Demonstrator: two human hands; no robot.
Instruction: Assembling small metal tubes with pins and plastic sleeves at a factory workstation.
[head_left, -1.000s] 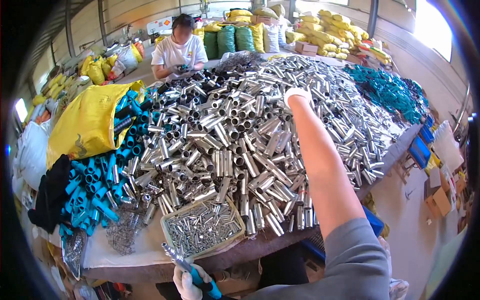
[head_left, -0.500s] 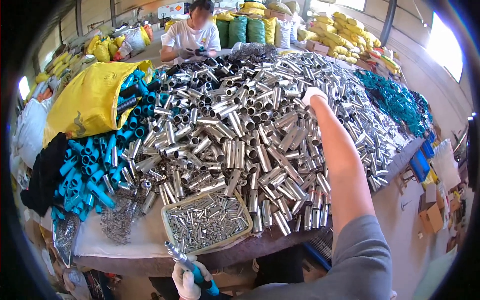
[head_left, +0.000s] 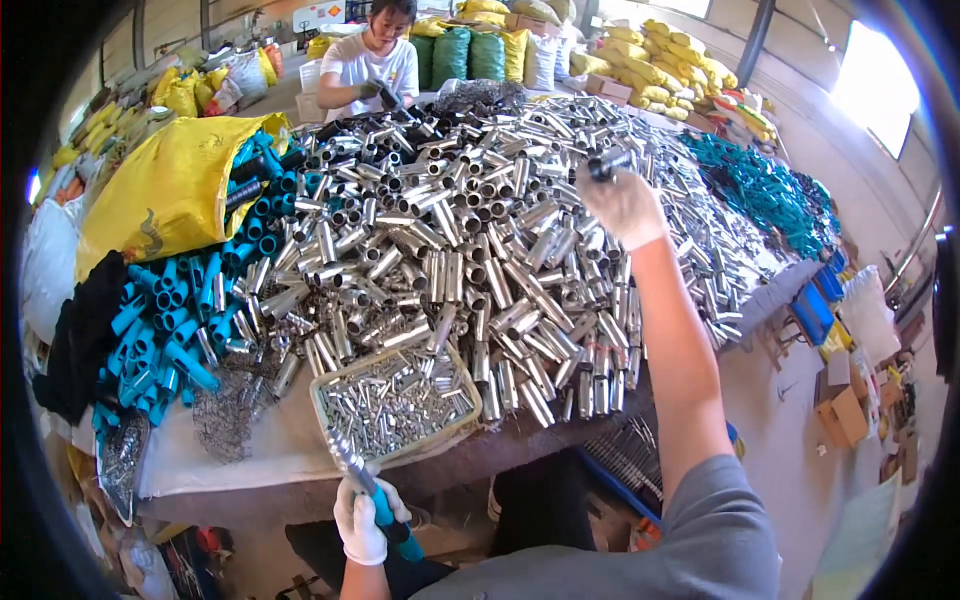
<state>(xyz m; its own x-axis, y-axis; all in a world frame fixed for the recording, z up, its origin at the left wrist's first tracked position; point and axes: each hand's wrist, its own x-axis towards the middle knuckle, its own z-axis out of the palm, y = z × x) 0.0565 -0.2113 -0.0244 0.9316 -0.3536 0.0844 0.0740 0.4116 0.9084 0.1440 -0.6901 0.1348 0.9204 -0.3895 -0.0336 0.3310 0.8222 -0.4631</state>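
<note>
My left hand (head_left: 362, 525), in a white glove, is closed around a teal-handled tool (head_left: 383, 508) with a stepped metal shaft. Its metal end points up and to the left, in front of a shallow tray (head_left: 447, 438) of small metal pins. Out over the right side of a big heap of shiny metal tubes (head_left: 520, 285), my gloved right hand (head_left: 630, 210) is closed on a short dark tube (head_left: 610, 164). That tube is somewhat blurred, so its exact shape is unclear.
Teal tubes (head_left: 180, 330) lie at the left beside a yellow sack (head_left: 155, 190). Teal pieces (head_left: 760, 190) are piled at the far right. Across the table a person (head_left: 372, 65) handles a dark part. A blue tray (head_left: 630, 455) of rods stands below the table's front edge.
My right hand has lifted off the tube heap and drawn back slightly to the left, now with the dark tube in its fingers. My left hand and the tool have moved up a little.
</note>
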